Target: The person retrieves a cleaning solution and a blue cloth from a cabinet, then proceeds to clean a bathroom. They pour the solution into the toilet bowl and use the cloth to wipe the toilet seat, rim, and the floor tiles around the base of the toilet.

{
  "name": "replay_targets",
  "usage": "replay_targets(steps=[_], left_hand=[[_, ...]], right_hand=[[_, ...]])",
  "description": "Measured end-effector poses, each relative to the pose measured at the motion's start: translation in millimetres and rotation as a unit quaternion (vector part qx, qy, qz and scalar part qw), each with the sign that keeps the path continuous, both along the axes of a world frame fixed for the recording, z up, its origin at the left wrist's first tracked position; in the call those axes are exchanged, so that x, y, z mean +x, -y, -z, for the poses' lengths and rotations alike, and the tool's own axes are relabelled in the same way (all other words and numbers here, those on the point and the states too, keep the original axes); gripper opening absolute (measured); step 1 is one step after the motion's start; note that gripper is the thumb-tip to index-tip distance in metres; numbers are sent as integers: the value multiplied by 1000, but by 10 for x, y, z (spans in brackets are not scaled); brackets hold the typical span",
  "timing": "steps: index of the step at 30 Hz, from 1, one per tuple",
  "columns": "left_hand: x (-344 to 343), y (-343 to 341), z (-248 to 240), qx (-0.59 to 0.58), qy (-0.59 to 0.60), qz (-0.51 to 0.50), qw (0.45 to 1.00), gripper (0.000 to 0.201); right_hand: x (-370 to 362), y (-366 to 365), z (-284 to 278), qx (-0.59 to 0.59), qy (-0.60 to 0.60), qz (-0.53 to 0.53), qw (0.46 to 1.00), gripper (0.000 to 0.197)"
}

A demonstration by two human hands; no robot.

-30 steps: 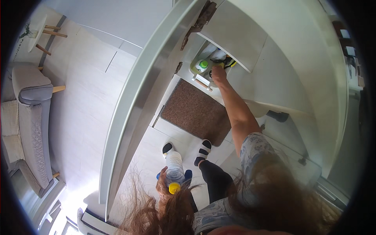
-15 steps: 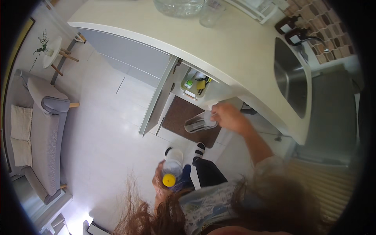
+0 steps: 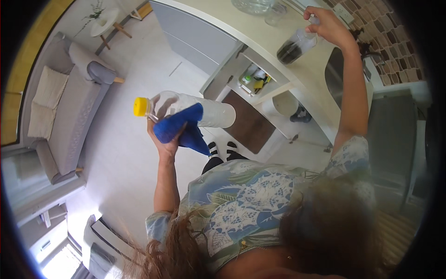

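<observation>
Now lifted higher, the right hand (image 3: 329, 29) pinches a clear, dark-bottomed vessel (image 3: 297, 45) over the cream countertop (image 3: 253, 33), the left hand (image 3: 164, 143) gripping a clear yellow-capped plastic bottle (image 3: 213, 111) and blue cloth (image 3: 177, 126).

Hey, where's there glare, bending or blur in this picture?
Head view: glare washes out the window at lower left; head view: the counter has a front edge bowed by the fisheye; head view: hair at lower right is blurred, while the yellow cap looks fairly crisp.
</observation>
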State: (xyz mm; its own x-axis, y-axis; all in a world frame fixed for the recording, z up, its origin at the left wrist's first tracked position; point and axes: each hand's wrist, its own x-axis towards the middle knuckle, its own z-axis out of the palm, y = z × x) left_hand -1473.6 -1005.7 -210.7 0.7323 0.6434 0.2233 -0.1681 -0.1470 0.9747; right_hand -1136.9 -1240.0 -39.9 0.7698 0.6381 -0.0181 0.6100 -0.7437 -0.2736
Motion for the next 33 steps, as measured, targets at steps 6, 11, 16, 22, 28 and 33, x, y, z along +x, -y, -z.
replay_targets(steps=[6,11,16,22,28,33], left_hand=[[-159,-90,-198,45,13,-21,999,75],[-361,-146,-250,139,-8,-74,987,75],[-465,-513,-237,135,-19,-86,987,74],[-505,-1288,-182,123,-17,-2,992,71],[-582,-2543,-257,192,-102,151,964,73],[-170,-3529,-207,103,-27,168,980,82]], right_hand=[[1184,253,572,9,72,4,997,23],[1202,179,540,-1,120,17,993,32],[170,-209,498,42,377,-27,925,36],[-1800,-2105,953,298,-87,-436,845,76],[-2210,-3560,1065,250,-292,-518,764,93],[-1918,-4498,1308,330,-293,-489,752,85]])
